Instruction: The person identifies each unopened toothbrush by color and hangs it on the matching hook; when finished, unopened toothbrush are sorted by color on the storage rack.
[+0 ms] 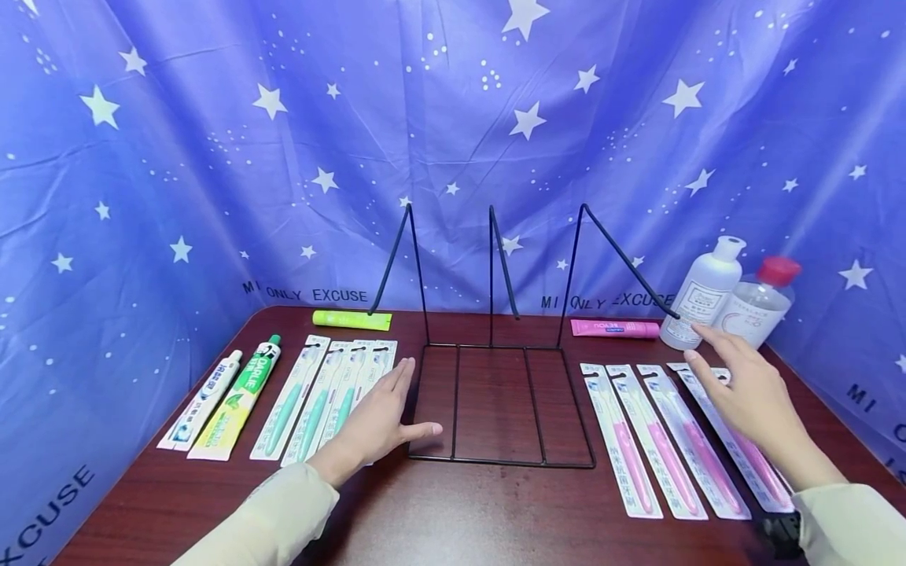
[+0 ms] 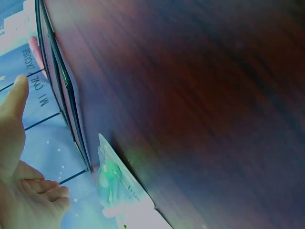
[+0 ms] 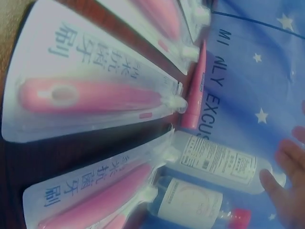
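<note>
My left hand (image 1: 370,420), thumb spread and fingers extended, hovers by the left edge of a black wire rack (image 1: 499,462), overlapping the packaged green toothbrushes (image 1: 285,409) in the head view. Nothing is in it; the left wrist view has the thumb pointing up beside the rack. On the other side my right hand (image 1: 756,393) hangs over the rightmost of the packaged pink toothbrushes (image 1: 668,456). Its fingers are loosely bent and hold nothing. Its fingertips overlap the foot of a white bottle (image 1: 704,295), which stands beside a clear bottle with a red cap (image 1: 778,271).
Two toothpaste tubes, one white (image 1: 201,405) and one green and yellow (image 1: 237,401), lie at the far left. A yellow-green tube (image 1: 351,320) and a pink tube (image 1: 614,329) lie along the back edge. A blue starry curtain (image 1: 453,118) hangs behind the brown table (image 1: 425,519).
</note>
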{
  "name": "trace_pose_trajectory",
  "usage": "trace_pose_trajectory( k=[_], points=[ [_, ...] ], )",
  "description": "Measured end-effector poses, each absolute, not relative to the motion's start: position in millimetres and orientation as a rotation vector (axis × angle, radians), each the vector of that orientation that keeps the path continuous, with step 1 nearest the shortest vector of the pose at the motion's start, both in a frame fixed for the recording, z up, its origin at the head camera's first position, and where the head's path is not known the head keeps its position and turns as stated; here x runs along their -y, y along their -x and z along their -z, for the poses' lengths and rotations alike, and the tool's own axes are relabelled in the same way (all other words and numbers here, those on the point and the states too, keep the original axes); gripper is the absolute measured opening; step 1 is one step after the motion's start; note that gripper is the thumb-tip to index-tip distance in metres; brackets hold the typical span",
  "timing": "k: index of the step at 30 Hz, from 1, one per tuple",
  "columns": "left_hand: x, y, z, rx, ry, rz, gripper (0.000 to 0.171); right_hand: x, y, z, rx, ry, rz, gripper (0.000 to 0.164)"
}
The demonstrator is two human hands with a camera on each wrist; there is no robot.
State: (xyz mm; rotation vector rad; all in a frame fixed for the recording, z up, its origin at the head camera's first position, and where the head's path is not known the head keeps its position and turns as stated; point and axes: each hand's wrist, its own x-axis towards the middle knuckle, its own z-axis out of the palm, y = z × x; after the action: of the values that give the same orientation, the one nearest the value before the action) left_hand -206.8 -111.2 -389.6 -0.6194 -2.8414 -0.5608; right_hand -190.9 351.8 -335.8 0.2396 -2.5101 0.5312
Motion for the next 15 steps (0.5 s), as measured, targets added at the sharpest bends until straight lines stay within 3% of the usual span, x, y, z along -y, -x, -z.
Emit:
trace_pose_trajectory(
  k=[15],
  points=[
    [106, 205, 395, 2.972, 0.656, 0.628, 0.11, -381, 178, 332, 2.536, -0.018, -0.759, 0.041]
  ],
)
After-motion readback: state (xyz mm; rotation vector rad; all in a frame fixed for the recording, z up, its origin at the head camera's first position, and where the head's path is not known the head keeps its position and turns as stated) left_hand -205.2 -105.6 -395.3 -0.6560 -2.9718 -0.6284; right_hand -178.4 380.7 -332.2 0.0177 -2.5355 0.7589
